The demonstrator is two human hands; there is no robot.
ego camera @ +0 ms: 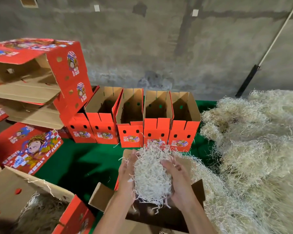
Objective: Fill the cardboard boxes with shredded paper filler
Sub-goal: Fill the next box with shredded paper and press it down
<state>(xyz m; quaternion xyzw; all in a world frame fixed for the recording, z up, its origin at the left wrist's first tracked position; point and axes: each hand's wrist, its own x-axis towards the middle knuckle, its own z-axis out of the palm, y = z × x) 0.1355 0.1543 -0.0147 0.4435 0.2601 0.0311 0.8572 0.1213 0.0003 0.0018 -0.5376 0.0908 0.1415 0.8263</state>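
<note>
While both hands are cupping a wad of shredded paper filler (150, 174) over the open box (159, 215) at six o'clock, the left hand (127, 174) and right hand (179, 181) are curling their fingers (167, 163) round it. Loose strands are dangling, so some could be spilling onto the green mat (85, 159). Four empty boxes (142, 115) are waiting at twelve o'clock; the big filler heap (257, 141) is lying at three. One carton (25, 146) at nine is reading "FRUIT".
</note>
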